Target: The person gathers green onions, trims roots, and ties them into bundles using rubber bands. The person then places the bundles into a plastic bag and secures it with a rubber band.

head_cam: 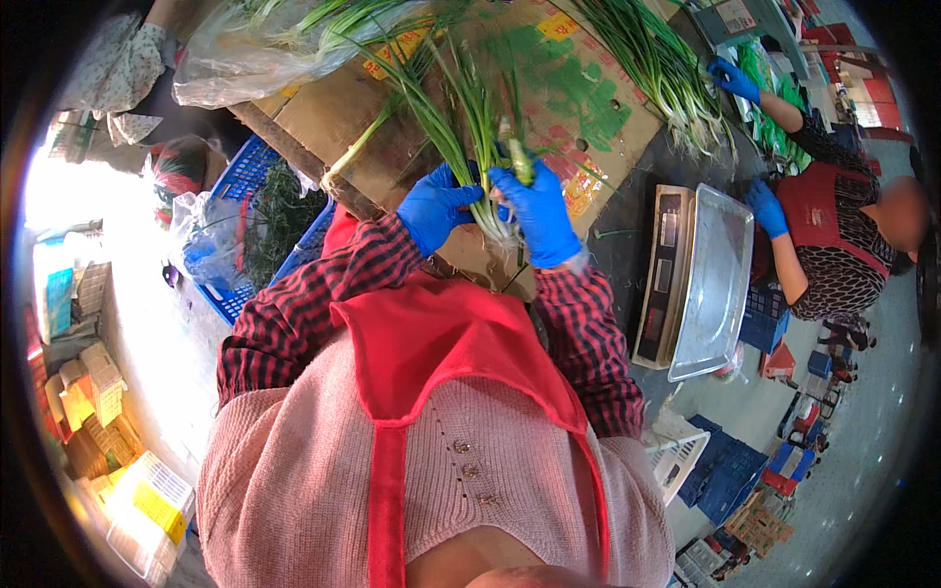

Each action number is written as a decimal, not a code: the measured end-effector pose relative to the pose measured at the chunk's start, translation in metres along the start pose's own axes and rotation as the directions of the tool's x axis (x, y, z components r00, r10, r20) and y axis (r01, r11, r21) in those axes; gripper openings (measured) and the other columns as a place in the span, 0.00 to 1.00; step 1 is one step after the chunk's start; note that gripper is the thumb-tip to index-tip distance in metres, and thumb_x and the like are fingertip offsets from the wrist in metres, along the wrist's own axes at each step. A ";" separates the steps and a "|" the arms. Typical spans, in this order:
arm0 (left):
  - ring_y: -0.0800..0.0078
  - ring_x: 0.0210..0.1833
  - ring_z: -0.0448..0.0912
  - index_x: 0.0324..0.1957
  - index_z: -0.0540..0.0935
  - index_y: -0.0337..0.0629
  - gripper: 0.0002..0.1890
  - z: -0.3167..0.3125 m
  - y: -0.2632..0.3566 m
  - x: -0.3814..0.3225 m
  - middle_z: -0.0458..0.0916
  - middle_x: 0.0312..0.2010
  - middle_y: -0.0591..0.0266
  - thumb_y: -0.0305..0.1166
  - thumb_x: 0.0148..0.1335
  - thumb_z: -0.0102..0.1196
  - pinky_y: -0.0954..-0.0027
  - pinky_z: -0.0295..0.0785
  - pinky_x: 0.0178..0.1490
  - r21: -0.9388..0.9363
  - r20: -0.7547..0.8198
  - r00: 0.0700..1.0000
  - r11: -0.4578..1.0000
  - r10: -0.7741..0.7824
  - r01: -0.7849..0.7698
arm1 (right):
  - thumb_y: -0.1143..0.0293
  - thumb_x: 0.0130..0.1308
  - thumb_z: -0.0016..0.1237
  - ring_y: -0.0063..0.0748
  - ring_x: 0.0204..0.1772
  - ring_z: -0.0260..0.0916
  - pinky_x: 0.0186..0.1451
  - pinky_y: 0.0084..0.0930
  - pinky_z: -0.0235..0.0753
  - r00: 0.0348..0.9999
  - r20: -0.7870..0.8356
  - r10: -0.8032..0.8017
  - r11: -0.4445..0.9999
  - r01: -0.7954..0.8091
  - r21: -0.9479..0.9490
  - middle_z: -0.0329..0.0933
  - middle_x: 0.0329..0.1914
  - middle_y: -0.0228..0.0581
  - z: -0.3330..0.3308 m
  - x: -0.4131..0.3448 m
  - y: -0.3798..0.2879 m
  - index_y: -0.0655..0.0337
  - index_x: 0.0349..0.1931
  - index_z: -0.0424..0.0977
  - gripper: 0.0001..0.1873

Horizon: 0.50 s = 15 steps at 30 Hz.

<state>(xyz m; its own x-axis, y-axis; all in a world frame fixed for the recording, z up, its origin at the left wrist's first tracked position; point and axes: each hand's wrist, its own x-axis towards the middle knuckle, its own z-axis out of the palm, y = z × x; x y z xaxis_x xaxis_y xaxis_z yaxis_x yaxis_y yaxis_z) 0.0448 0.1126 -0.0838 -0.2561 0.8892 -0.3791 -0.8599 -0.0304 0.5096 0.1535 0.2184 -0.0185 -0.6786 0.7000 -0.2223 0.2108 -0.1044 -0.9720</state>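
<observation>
My left hand [441, 206], in a blue glove, is closed around the white stems of a small bunch of spring onions [470, 140], roots towards me. My right hand [539, 209], gloved alike, touches the same bunch near its roots, and a short thick pale-green piece [520, 160] sticks up at its fingers; what exactly that is I cannot tell. Beneath both hands lies a stained cardboard sheet [323, 125]. A single spring onion [360, 151] rests on it to the left. A larger pile of spring onions [662, 81] lies at the upper right.
A weighing scale with a metal tray [711, 283] stands at the right, beside a co-worker's blue-gloved hands and red apron [816, 213]. Clear plastic [242, 66] with more green stalks lies upper left. Below it, a blue plastic basket [239, 173] holds dark leafy greens [279, 220].
</observation>
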 end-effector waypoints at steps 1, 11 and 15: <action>0.65 0.43 0.77 0.51 0.71 0.42 0.19 -0.001 0.002 -0.001 0.77 0.44 0.62 0.19 0.56 0.52 0.61 0.74 0.46 0.034 -0.022 1.000 0.999 0.000 0.001 | 0.68 0.57 0.51 0.19 0.25 0.66 0.27 0.17 0.64 0.996 -0.027 -0.087 0.991 0.084 -0.102 0.73 0.25 0.33 0.010 0.005 0.007 0.67 0.35 0.73 0.11; 0.67 0.42 0.78 0.49 0.73 0.40 0.21 0.000 -0.005 0.001 0.78 0.40 0.61 0.19 0.50 0.57 0.63 0.74 0.46 0.128 -0.018 1.000 0.992 -0.017 0.019 | 0.67 0.59 0.51 0.17 0.20 0.64 0.22 0.13 0.62 0.985 0.037 0.167 0.958 -0.171 0.231 0.71 0.22 0.30 0.004 -0.005 0.025 0.64 0.37 0.73 0.11; 0.68 0.40 0.78 0.46 0.75 0.37 0.18 -0.006 -0.006 0.005 0.79 0.38 0.60 0.19 0.50 0.58 0.65 0.74 0.45 0.206 -0.012 1.000 0.978 0.019 -0.016 | 0.68 0.59 0.49 0.19 0.19 0.66 0.22 0.14 0.64 0.980 0.042 0.196 0.911 -0.197 0.362 0.72 0.22 0.31 -0.006 -0.010 0.026 0.64 0.36 0.73 0.09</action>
<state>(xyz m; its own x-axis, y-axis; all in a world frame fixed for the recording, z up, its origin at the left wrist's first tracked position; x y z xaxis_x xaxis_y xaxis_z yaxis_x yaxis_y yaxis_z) 0.0462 0.1148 -0.0932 -0.2779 0.8829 -0.3784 -0.7459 0.0499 0.6642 0.1697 0.2128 -0.0413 -0.6534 0.6356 -0.4112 0.0713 -0.4891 -0.8693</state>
